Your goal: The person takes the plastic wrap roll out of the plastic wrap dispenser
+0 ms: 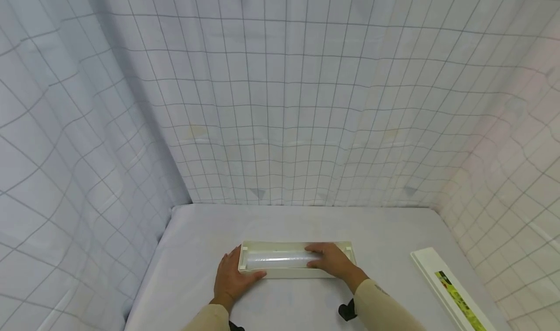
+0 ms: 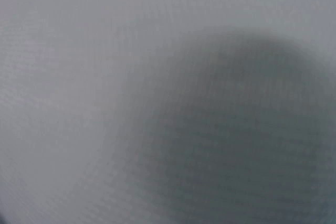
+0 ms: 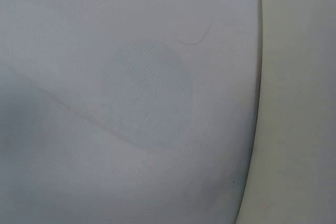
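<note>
A long white open-topped dispenser box (image 1: 297, 273) lies across the table in the head view. Inside it rests a shiny, translucent roll of cling film (image 1: 275, 259). My left hand (image 1: 232, 276) holds the box's left end, thumb along the front wall and fingers by the short side. At the right part of the box, my right hand (image 1: 334, 260) reaches in from above and grips the roll between thumb and fingers. The right wrist view shows a plain cream wall of the box (image 3: 299, 98); neither wrist view shows any fingers.
To the right lies a long white lid (image 1: 437, 277) with a yellow-green label, running off the lower edge. White cloth covers the table (image 1: 210, 224). Grid-patterned white curtains (image 1: 284, 102) enclose the back and both sides. The left wrist view holds only blurred cloth and shadow.
</note>
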A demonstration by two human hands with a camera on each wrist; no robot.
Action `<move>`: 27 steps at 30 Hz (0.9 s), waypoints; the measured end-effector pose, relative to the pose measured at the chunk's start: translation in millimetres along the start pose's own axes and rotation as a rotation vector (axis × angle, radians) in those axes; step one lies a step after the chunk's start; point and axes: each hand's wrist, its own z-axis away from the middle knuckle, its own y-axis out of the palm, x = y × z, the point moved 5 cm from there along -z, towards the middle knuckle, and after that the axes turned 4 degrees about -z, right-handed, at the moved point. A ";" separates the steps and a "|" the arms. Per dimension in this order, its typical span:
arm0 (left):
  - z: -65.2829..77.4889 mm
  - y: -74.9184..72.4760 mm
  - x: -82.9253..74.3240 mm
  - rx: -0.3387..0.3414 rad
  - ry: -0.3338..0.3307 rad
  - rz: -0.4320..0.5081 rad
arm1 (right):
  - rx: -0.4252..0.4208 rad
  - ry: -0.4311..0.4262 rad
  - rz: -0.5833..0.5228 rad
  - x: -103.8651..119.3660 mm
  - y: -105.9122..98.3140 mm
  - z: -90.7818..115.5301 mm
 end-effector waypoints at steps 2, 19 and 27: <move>0.0 -0.4 -0.2 0.004 -0.004 -0.002 | 0.017 -0.014 0.012 1.2 0.7 -0.7; -0.5 0.2 -1.2 -0.031 -0.001 -0.020 | 0.088 0.045 0.095 3.1 1.2 -11.7; 0.8 0.0 -4.5 -0.018 -0.002 -0.012 | 0.069 0.080 0.055 0.8 2.0 -8.4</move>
